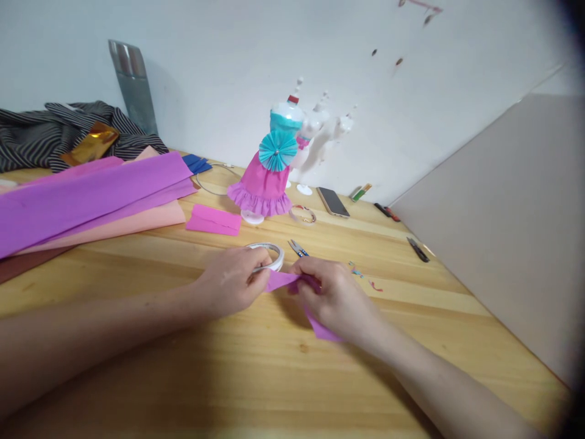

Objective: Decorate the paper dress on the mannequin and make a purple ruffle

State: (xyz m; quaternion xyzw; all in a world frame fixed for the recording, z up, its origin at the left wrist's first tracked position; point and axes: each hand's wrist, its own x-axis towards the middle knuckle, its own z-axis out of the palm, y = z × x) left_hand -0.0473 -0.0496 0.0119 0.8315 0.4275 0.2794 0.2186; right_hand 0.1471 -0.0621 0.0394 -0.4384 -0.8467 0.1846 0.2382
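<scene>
Between my two hands stretches a strip of purple crepe paper, its loose end hanging below the right hand. My left hand is closed, pinching one end of the strip. Closed as well, my right hand grips it further along, its fingertips partly hidden. Just behind the left fingers lies a roll of white tape, partly covered by that hand. Small thread snips rest on the table beyond the right hand. Further back stands a small dress form in a pink paper dress with a turquoise rosette.
Purple and peach paper sheets cover the left side, with a folded pink piece beside them. A bottle and striped cloth stand behind. A phone, a cutter knife and paper scraps lie rightward.
</scene>
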